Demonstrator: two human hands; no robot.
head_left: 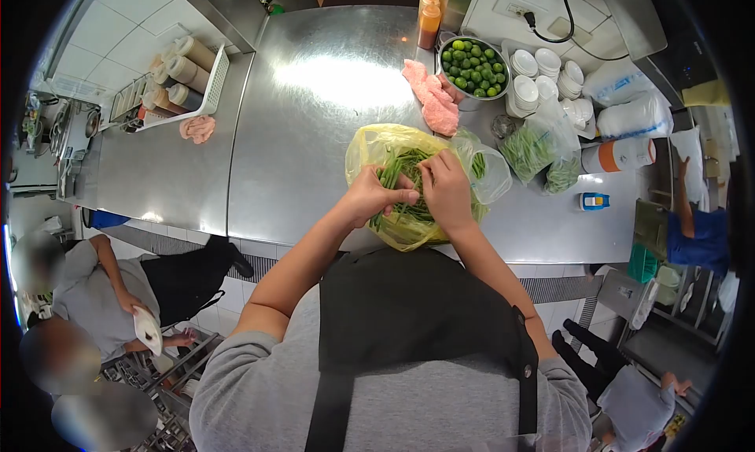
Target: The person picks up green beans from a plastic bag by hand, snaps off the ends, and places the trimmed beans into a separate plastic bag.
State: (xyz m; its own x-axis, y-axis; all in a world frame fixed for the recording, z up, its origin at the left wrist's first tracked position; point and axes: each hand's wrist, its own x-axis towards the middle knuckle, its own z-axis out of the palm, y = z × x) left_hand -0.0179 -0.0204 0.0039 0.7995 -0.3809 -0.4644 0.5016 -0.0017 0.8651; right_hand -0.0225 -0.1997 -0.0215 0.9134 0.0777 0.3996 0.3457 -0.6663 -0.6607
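Note:
A yellow plastic bag (370,141) lies opened out on the steel counter in front of me, filled with long thin green beans (410,162). My left hand (379,194) is at the bag's left side, its fingers closed around several green beans. Over the right part of the bag, my right hand (445,186) is pinched, fingertips close to the left thumb. Whatever lies between the right fingertips is too small to make out. A clear plastic bag (494,177) with some green pieces in it touches the yellow bag's right side.
Behind the bag are a pink cloth (431,98), a metal pot of limes (474,68) and sauce bottles (429,23). Bagged green vegetables (528,151) and stacked white cups (525,90) stand right. A white basket (216,82) of bottles is left. People (110,283) work on both sides.

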